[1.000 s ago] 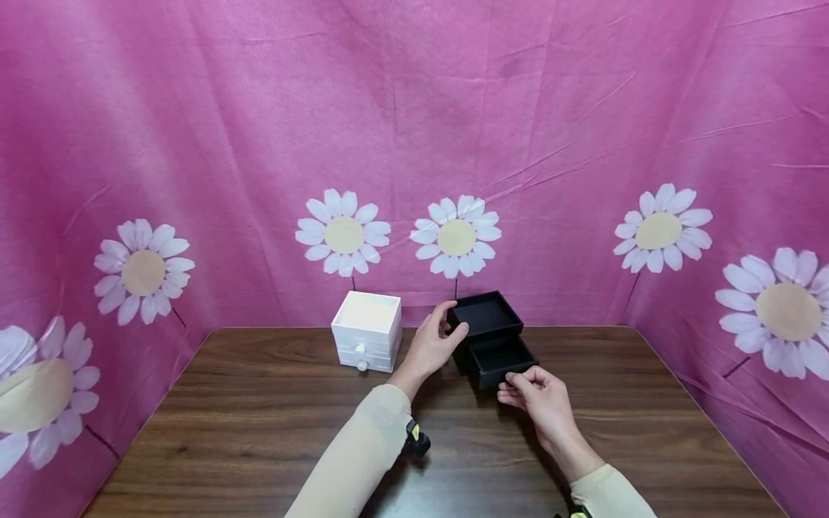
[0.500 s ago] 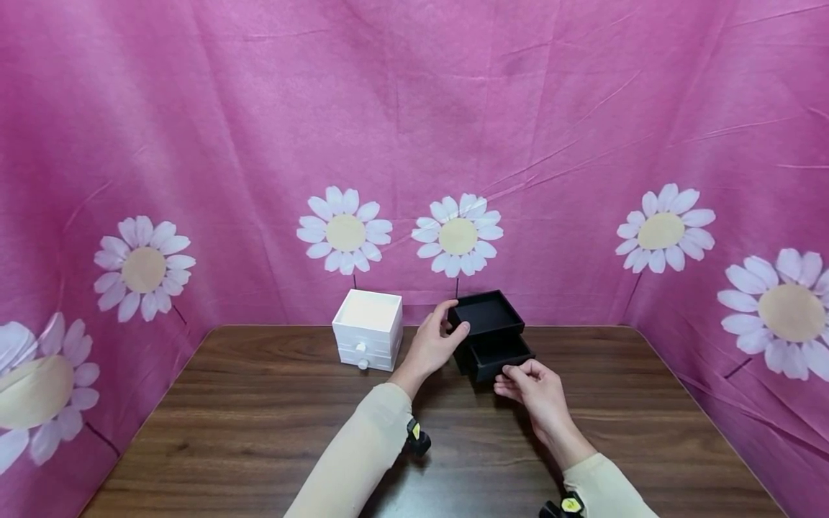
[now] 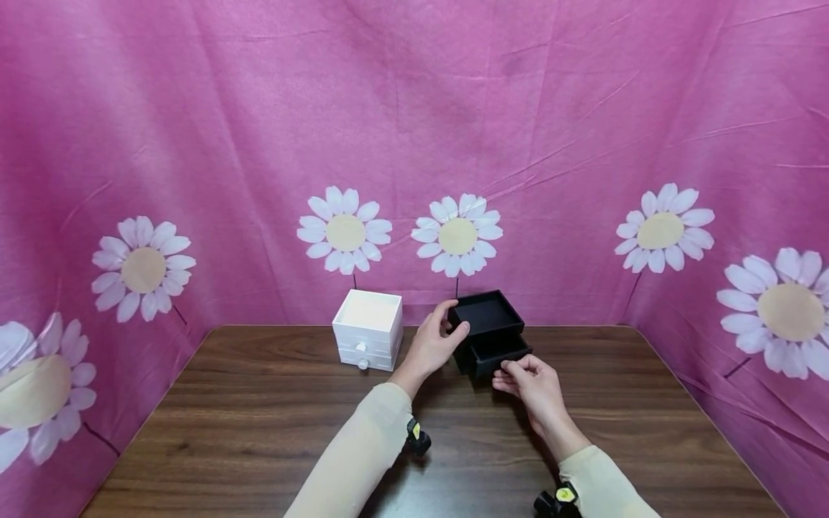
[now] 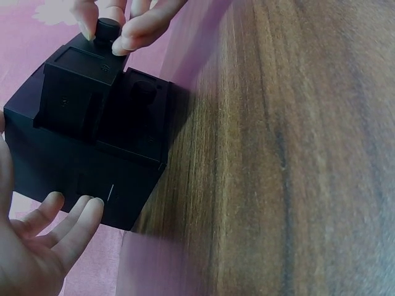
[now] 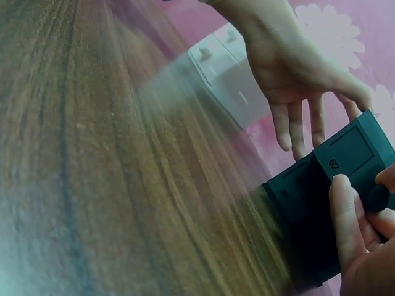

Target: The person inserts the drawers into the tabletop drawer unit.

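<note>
In the head view, a small black drawer box with an open-topped tray stands at the table's back. Its upper drawer sticks partly out of the front. My right hand pinches this drawer's round knob between thumb and fingers, clearest in the left wrist view. A second knob, on the lower front, stands free. Against the box's left side rests my left hand, its fingers spread and mostly straight, touching the wall and upper edge. The drawer's inside looks dark; I make out nothing in it.
To the left stands a white drawer box with two round knobs and an open top, both drawers in. A wooden table carries both boxes. Behind it hangs a pink curtain with daisies.
My right hand has moved back and slightly left with the knob, and the black upper drawer sticks out less than before. My left hand and the white box keep their places.
</note>
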A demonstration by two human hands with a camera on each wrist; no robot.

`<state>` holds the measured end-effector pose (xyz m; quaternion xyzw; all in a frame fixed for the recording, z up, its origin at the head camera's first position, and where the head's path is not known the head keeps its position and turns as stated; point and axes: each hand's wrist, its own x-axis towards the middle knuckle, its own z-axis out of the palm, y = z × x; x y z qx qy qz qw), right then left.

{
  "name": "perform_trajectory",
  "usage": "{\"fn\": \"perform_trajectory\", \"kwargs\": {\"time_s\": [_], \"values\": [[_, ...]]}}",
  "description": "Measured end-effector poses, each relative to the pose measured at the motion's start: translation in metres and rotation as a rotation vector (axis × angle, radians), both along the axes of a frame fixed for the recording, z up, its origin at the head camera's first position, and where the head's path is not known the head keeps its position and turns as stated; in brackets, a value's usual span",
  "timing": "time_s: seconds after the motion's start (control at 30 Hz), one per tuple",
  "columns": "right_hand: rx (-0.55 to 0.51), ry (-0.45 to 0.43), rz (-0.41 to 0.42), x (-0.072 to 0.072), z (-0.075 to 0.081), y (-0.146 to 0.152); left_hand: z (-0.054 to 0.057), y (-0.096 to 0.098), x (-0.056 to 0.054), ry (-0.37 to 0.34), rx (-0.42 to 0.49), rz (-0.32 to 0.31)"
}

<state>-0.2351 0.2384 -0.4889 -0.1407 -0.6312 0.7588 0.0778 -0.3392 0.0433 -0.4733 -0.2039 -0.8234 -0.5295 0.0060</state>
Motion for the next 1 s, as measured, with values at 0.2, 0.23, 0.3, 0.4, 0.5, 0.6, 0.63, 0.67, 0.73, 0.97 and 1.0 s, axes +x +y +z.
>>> {"fn": "perform_trajectory", "kwargs": {"time_s": [0.2, 0.23, 0.3, 0.4, 0.5, 0.6, 0.63, 0.67, 0.73, 0.97, 1.0], "values": [[-0.003, 0.007, -0.005, -0.002, 0.001, -0.001, 0.002, 0.0, -0.001, 0.0, 0.007, -0.006], [-0.002, 0.006, -0.006, -0.002, 0.001, -0.001, 0.002, 0.0, -0.001, -0.001, 0.007, -0.007], [0.002, 0.005, -0.005, -0.003, 0.002, -0.001, 0.002, 0.0, -0.001, -0.003, 0.009, -0.011], [0.002, 0.003, -0.004, -0.006, 0.002, -0.001, 0.003, 0.001, 0.0, -0.004, 0.006, -0.014], [0.0, 0.007, -0.004, -0.009, 0.002, -0.002, 0.003, 0.001, -0.001, -0.001, 0.006, -0.013], [-0.003, 0.016, -0.008, -0.013, 0.002, -0.003, 0.003, 0.001, -0.002, 0.002, 0.008, -0.009], [-0.004, 0.018, -0.009, -0.015, 0.002, -0.003, 0.003, 0.001, -0.002, 0.003, 0.008, -0.007], [-0.003, 0.019, -0.009, -0.016, 0.002, -0.003, 0.003, 0.001, -0.002, 0.003, 0.008, -0.005], [-0.004, 0.02, -0.009, -0.018, 0.002, -0.004, 0.003, 0.001, -0.003, 0.003, 0.004, -0.003], [-0.012, 0.032, -0.011, -0.021, -0.003, -0.007, 0.001, 0.0, 0.0, -0.003, 0.0, -0.005], [-0.014, 0.035, -0.01, -0.021, -0.003, -0.007, 0.0, -0.001, 0.0, -0.003, 0.0, -0.004]]}}
